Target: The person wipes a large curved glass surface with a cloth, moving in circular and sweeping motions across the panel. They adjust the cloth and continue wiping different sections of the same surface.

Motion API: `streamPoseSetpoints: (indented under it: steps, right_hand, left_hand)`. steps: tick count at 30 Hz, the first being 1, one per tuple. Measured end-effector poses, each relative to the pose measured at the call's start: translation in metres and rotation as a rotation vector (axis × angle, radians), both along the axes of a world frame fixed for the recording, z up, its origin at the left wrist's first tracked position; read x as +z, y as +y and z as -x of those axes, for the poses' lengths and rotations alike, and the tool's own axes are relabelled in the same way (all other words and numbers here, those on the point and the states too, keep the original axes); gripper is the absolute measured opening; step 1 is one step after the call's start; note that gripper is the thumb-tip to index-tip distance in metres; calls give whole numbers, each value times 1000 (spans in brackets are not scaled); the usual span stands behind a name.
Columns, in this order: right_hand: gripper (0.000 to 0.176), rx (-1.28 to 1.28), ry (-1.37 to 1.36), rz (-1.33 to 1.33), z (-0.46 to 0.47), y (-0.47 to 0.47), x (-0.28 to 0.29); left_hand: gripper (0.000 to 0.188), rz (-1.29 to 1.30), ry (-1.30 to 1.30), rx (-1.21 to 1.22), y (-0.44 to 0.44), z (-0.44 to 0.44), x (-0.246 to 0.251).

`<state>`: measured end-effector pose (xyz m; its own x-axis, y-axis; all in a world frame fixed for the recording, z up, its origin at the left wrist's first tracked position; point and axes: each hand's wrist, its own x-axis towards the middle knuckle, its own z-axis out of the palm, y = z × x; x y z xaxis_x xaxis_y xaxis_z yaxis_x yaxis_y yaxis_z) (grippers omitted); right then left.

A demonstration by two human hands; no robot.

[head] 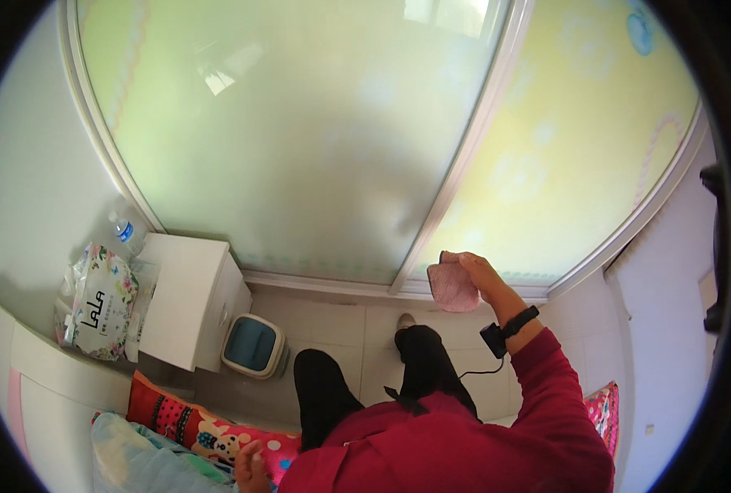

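Note:
My right hand (pixel 481 274) is shut on a folded pink cloth (pixel 453 288) with a dark edging. It holds the cloth up in front of the lower part of the yellowish sliding glass door panel (pixel 528 197), beside the frame upright (pixel 442 203). Whether the cloth touches the glass cannot be told. A black strap with a small device (pixel 495 340) and a cable circles my right wrist. Down at the bottom edge, my left hand (pixel 252 469) has loosely bent fingers and no object visible in it. It is over the red patterned bedding (pixel 266 439) and next to a pale blue quilt (pixel 137 453).
A greenish glass panel (pixel 291 154) fills the view ahead. To the left stand a white bedside cabinet (pixel 177 289), a floral printed bag (pixel 103 308), a plastic bottle (pixel 125 231) and a blue-lidded bin (pixel 251 345). The bed's headboard (pixel 63 394) lies lower left, above a tiled floor (pixel 334 330).

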<state>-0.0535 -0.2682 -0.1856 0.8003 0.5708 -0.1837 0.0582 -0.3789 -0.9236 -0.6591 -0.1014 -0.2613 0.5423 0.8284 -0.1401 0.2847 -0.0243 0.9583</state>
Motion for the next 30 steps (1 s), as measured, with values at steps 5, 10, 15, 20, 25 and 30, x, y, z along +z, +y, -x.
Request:
streamPoseSetpoints:
  steps: [5, 10, 15, 20, 25, 30]
  right_hand:
    - [33, 22, -336, -116, -58, 39, 86]
    - [26, 13, -1316, -493, -80, 76, 236]
    - [40, -272, -2200, -323, -90, 108, 308]
    - [54, -66, -2005, 336, -120, 142, 222]
    - [45, 204, -1916, 168, -111, 109, 159]
    - [26, 494, -679, 38, -63, 77, 128]
  left_hand:
    - [33, -152, 147, -18, 6, -18, 18]
    - [33, -355, 444, -357, 30, -57, 60]
    - [35, -543, 361, -572, 78, -145, 63]
    - [39, -465, 384, -630, 101, -225, -29]
    - [38, -462, 378, -669, 79, -236, -104]
    - [35, -586, 463, -635, 88, -233, -136]
